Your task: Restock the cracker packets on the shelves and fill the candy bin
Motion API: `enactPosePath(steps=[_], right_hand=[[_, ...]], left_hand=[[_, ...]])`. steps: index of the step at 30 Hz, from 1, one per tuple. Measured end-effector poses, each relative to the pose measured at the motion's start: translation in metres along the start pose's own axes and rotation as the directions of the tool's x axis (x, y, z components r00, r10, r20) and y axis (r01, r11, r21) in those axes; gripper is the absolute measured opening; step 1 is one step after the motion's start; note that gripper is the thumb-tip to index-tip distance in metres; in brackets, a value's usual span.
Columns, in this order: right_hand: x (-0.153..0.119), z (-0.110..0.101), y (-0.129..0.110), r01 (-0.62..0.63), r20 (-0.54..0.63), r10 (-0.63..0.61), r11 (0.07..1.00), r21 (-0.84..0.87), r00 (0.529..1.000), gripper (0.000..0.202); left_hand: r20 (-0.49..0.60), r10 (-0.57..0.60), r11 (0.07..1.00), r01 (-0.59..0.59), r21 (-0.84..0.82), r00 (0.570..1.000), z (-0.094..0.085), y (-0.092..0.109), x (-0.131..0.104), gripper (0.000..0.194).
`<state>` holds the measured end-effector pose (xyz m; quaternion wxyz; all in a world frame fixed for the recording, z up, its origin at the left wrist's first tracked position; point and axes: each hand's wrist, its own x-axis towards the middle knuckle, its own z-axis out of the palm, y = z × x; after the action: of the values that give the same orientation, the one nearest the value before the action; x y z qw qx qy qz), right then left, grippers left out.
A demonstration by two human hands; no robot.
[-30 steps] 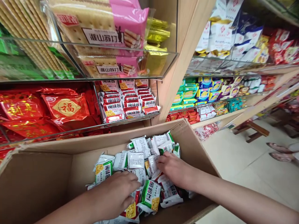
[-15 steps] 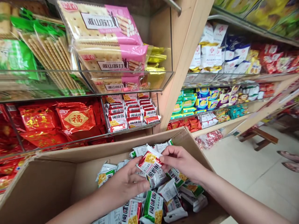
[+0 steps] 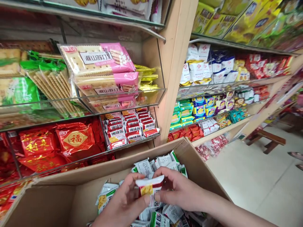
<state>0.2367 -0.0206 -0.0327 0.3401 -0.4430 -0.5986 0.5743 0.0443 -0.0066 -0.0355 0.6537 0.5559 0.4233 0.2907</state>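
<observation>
Between my two hands is a small red-and-white snack packet [image 3: 148, 188], pinched above an open cardboard box. My left hand [image 3: 127, 198] grips its left side, thumb on the front. On its right side my right hand [image 3: 178, 190] closes, with the thumb pressed to the front and fingers behind. Below lie loose green-and-white snack packets [image 3: 159, 219] in the cardboard box [image 3: 50, 201], some hidden by my hands. Similar red-and-white packets [image 3: 115, 134] stand in rows in the low shelf compartment beyond the box.
Red foil bags [image 3: 75, 138] fill the compartment to the left. Above, pink-and-cream cracker packs [image 3: 104, 82] lie behind a clear shelf lip [image 3: 123, 101]. A wooden upright [image 3: 171, 72] divides the shelves. To the right a wooden stool [image 3: 267, 138] stands on the tiled floor.
My view has tilted upward, showing more upper shelf. My left hand has closed onto the packet, which is now held by both hands and turned more upright.
</observation>
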Motion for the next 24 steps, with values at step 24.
enactPosePath(steps=[24], right_hand=[[0.104, -0.029, -0.09, -0.175, -0.15, -0.558, 0.009, -0.984, 0.816, 0.023]], left_hand=[[0.08, 0.699, 0.168, -0.271, 0.948, 0.71, -0.062, 0.106, 0.106, 0.036]])
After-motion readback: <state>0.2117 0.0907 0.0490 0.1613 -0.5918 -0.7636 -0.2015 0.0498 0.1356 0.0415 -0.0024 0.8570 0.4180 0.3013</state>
